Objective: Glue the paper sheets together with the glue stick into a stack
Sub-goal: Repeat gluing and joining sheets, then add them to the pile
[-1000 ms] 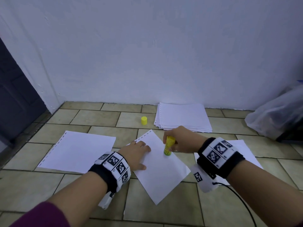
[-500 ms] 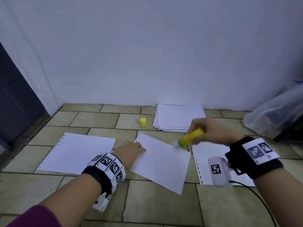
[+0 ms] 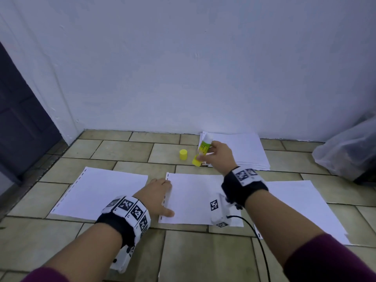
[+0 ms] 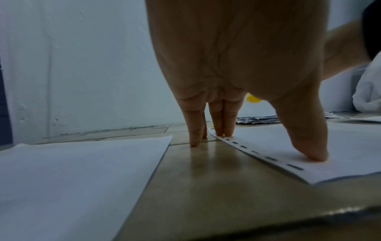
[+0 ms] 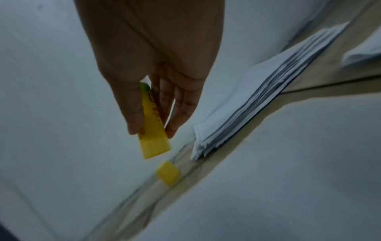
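My right hand (image 3: pixel 215 152) (image 5: pixel 152 130) pinches the yellow glue stick (image 3: pixel 201 153) (image 5: pixel 152 135) between thumb and fingers, held upright just above the floor beside its loose yellow cap (image 3: pixel 183 154) (image 5: pixel 167 174). The stick's white glue end points up. My left hand (image 3: pixel 158 197) (image 4: pixel 247 143) rests with straight fingers on the punched left edge of the middle paper sheet (image 3: pixel 195 198) (image 4: pixel 340 146); some fingertips touch the tile. Another single sheet (image 3: pixel 101 192) (image 4: pixel 72 171) lies to the left and a third sheet (image 3: pixel 301 208) to the right. A pile of sheets (image 3: pixel 244 149) (image 5: pixel 257 106) sits by the wall.
A white wall (image 3: pixel 183 68) closes the far side of the tiled floor (image 3: pixel 203 257). A dark door (image 3: pixel 20 123) stands at the left. A clear plastic bag (image 3: pixel 350 147) lies at the far right. A black cable (image 3: pixel 262 251) trails from my right wrist.
My right hand lifted the glue stick off the middle sheet and carried it back toward the cap, turning it upright. The middle sheet has been turned square to the others.
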The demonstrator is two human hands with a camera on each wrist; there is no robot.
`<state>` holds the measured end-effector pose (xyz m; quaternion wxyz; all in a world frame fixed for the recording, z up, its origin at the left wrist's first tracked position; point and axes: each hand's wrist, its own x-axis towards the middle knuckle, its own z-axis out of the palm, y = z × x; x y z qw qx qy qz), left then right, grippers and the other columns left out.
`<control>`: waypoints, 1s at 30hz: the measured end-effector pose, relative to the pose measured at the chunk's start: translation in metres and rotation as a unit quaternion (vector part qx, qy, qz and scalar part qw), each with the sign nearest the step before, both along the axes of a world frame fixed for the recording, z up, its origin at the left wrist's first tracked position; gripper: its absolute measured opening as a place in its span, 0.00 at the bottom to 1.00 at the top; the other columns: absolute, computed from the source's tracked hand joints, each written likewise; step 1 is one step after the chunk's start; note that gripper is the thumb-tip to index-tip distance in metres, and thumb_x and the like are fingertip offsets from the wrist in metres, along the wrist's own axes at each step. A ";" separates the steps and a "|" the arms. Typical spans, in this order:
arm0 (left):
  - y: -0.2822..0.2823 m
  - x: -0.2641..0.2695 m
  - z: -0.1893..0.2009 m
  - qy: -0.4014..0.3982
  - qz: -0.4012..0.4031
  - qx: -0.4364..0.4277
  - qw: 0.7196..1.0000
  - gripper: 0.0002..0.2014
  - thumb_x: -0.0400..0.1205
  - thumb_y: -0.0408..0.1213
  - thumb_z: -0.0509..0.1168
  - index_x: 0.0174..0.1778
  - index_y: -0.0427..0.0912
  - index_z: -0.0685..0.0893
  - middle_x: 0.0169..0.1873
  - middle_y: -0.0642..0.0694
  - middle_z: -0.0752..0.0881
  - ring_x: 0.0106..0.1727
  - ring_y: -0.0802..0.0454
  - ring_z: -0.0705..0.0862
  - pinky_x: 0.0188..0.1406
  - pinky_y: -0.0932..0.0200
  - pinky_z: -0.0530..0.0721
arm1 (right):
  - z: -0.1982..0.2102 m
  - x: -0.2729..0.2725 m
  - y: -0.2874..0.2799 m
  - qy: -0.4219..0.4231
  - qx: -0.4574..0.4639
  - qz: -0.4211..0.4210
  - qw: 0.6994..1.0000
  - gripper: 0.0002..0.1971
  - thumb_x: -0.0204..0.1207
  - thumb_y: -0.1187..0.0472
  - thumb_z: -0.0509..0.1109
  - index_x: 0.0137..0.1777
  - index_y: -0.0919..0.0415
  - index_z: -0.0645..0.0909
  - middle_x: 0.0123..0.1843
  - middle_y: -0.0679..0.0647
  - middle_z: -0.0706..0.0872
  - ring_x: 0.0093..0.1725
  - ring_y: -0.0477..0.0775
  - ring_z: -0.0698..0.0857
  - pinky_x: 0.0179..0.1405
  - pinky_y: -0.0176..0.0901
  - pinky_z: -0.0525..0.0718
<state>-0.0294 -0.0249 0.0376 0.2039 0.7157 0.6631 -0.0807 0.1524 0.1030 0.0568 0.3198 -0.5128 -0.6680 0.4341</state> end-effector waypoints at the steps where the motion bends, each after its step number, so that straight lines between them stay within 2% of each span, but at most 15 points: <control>1: 0.000 0.001 0.001 0.003 -0.001 0.001 1.000 0.44 0.76 0.55 0.71 0.82 0.41 0.58 0.81 0.48 0.60 0.80 0.49 0.59 0.77 0.57 0.61 | -0.006 -0.009 0.003 -0.053 0.026 0.001 0.998 0.16 0.64 0.66 0.81 0.50 0.60 0.82 0.48 0.55 0.89 0.47 0.52 0.87 0.48 0.42 0.83; 4: 0.001 0.002 0.002 0.011 -0.003 0.000 1.000 0.44 0.76 0.56 0.71 0.82 0.41 0.58 0.80 0.47 0.62 0.78 0.48 0.61 0.76 0.56 0.63 | -0.020 -0.028 0.005 -0.147 0.066 0.029 0.986 0.18 0.66 0.65 0.79 0.56 0.62 0.82 0.51 0.55 0.88 0.51 0.54 0.85 0.46 0.36 0.77; 9: 0.002 0.002 0.003 0.016 -0.004 -0.004 1.000 0.44 0.75 0.57 0.71 0.82 0.41 0.58 0.79 0.46 0.63 0.78 0.48 0.62 0.76 0.55 0.63 | -0.030 -0.037 0.004 -0.169 0.072 0.033 0.982 0.25 0.66 0.66 0.77 0.64 0.59 0.80 0.54 0.57 0.87 0.54 0.58 0.85 0.49 0.42 0.82; 14: 0.002 0.003 0.004 0.020 -0.005 -0.004 1.000 0.44 0.75 0.57 0.70 0.81 0.41 0.58 0.79 0.46 0.63 0.77 0.48 0.62 0.76 0.55 0.64 | -0.021 -0.032 -0.002 -0.212 0.052 0.059 0.974 0.27 0.63 0.61 0.82 0.62 0.61 0.79 0.55 0.56 0.85 0.55 0.56 0.84 0.53 0.44 0.82; 18: -0.001 0.002 0.004 0.031 -0.006 -0.003 0.999 0.45 0.75 0.58 0.70 0.82 0.42 0.58 0.79 0.48 0.63 0.77 0.50 0.62 0.74 0.54 0.68 | 0.006 0.004 -0.017 -0.182 0.054 0.031 0.981 0.18 0.68 0.54 0.80 0.54 0.63 0.84 0.51 0.55 0.87 0.53 0.52 0.84 0.53 0.40 0.79; 20: -0.001 0.002 0.007 0.049 -0.013 -0.005 0.999 0.44 0.74 0.60 0.71 0.80 0.43 0.61 0.77 0.49 0.65 0.76 0.51 0.63 0.71 0.53 0.72 | 0.018 0.041 -0.026 -0.172 0.071 0.002 0.983 0.12 0.71 0.54 0.78 0.50 0.60 0.86 0.49 0.53 0.88 0.52 0.49 0.85 0.50 0.35 0.78; 21: -0.001 0.003 0.009 0.059 -0.019 -0.005 0.998 0.43 0.73 0.61 0.71 0.79 0.44 0.63 0.75 0.50 0.67 0.74 0.52 0.64 0.69 0.53 0.73 | 0.021 0.063 -0.032 -0.192 0.075 -0.013 0.978 0.11 0.72 0.53 0.76 0.50 0.59 0.85 0.50 0.51 0.88 0.53 0.49 0.85 0.49 0.34 0.77; 23: -0.002 0.006 0.013 0.082 -0.036 -0.004 0.996 0.41 0.71 0.62 0.72 0.74 0.44 0.67 0.70 0.50 0.70 0.71 0.53 0.65 0.64 0.55 0.75 | 0.019 0.105 -0.042 -0.281 0.055 -0.025 0.958 0.16 0.73 0.50 0.76 0.56 0.57 0.83 0.57 0.50 0.86 0.60 0.50 0.83 0.52 0.37 0.76; 26: -0.005 0.014 0.017 0.106 -0.053 -0.003 0.993 0.41 0.71 0.61 0.72 0.73 0.43 0.67 0.69 0.49 0.70 0.72 0.52 0.65 0.64 0.56 0.73 | 0.005 0.150 -0.059 -0.396 -0.028 0.017 0.918 0.37 0.65 0.42 0.79 0.72 0.56 0.72 0.71 0.52 0.76 0.71 0.53 0.72 0.66 0.44 0.73; 28: -0.007 0.018 0.018 0.106 -0.051 -0.002 0.993 0.41 0.71 0.60 0.73 0.74 0.43 0.66 0.70 0.48 0.69 0.72 0.52 0.65 0.64 0.57 0.72 | -0.005 0.165 -0.071 -0.427 -0.057 0.042 0.902 0.47 0.59 0.39 0.82 0.76 0.54 0.65 0.74 0.51 0.70 0.74 0.54 0.66 0.70 0.47 0.71; 30: -0.010 0.019 0.018 0.099 -0.046 -0.001 0.994 0.41 0.71 0.60 0.73 0.74 0.43 0.66 0.70 0.49 0.69 0.72 0.52 0.66 0.64 0.58 0.72 | -0.013 0.173 -0.079 -0.452 -0.055 0.059 0.888 0.49 0.56 0.39 0.83 0.75 0.53 0.64 0.73 0.50 0.69 0.72 0.52 0.65 0.68 0.46 0.72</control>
